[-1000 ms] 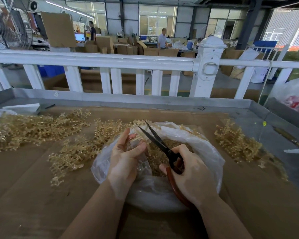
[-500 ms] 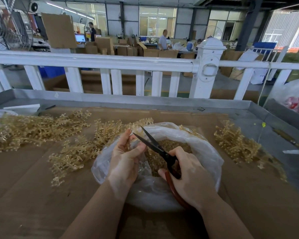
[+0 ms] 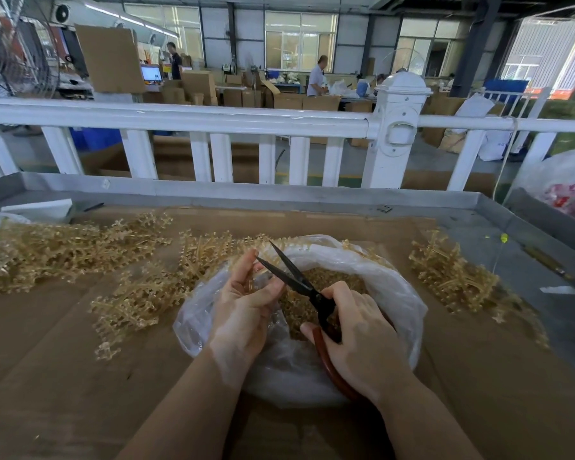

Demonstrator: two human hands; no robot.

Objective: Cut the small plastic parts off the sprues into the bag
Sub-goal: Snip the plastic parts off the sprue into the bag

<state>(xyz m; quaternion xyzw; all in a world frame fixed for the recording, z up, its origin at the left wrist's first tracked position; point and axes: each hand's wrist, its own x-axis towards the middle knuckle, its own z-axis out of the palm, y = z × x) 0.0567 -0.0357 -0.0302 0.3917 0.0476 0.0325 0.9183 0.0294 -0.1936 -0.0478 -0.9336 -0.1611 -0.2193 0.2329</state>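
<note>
The scissors (image 3: 299,283) have come lower, blades apart, gripped by the right hand (image 3: 359,336); the left hand (image 3: 246,303) pinches a sprue (image 3: 251,282) over the bag (image 3: 392,293) (next cut is near).

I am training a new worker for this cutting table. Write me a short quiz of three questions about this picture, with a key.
1. True or false: the black-bladed scissors with red-brown handles have their blades apart.
2. Which hand holds the scissors?
3. The clear plastic bag holds: A) cut amber parts, B) white foam, C) nothing.

Key:
1. True.
2. The right hand; the left hand pinches a small amber plastic sprue over the bag.
3. A.
</note>
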